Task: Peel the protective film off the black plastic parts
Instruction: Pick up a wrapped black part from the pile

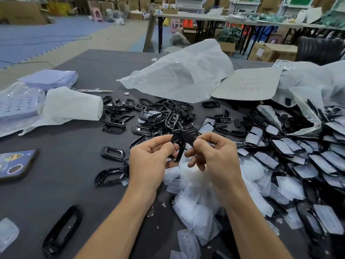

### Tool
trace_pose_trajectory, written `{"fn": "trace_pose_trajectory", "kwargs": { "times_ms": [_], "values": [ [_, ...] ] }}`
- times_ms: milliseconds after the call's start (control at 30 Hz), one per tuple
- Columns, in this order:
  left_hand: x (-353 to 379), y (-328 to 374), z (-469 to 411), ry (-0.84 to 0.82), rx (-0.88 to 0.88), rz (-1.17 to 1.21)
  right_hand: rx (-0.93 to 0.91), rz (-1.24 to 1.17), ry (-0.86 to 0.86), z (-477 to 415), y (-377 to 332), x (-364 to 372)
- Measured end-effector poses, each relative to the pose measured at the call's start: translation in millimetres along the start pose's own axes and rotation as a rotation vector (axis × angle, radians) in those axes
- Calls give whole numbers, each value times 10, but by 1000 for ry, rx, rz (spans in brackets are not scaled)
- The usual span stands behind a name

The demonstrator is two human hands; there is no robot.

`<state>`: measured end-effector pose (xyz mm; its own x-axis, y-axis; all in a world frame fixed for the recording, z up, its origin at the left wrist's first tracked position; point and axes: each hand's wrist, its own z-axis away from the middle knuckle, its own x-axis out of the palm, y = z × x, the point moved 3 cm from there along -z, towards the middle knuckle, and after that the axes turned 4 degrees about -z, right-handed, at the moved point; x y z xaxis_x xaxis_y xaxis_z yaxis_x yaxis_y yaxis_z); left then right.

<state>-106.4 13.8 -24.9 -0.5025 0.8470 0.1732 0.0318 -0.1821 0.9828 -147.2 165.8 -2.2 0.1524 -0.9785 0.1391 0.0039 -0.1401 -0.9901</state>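
Pinching one black plastic part (186, 137) between them; left hand (149, 159) grips one end; right hand (212, 156) the other.

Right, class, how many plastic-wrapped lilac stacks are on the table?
2. One lilac stack lies far left; the second stack, with holes, sits nearer, cut by the left edge. The plastic bags may hide more.

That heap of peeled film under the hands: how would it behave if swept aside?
Probably floppy and very light: the peeled film pieces are thin, translucent and lie crumpled. Likely to scatter rather than move as one, since they sit loosely heaped on the table.
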Motion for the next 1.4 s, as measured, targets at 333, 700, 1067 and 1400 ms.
{"fn": "trace_pose_trajectory", "kwargs": {
  "times_ms": [333, 700, 1067, 1400],
  "values": [
    [-31, -8, -27, 58, 4, -74, -8, -125, -11, -21, -21, -89],
    [-25, -35, 1, 129, 30, -88, -74, -41, -29, -53, 38, -92],
    [56, 53, 95, 43, 46, 32, -123, 28, 30, 7, 11, -36],
    [60, 101, 76, -88, -11, 32, -265, 256, 133, 33, -28, -68]
  ]
}}
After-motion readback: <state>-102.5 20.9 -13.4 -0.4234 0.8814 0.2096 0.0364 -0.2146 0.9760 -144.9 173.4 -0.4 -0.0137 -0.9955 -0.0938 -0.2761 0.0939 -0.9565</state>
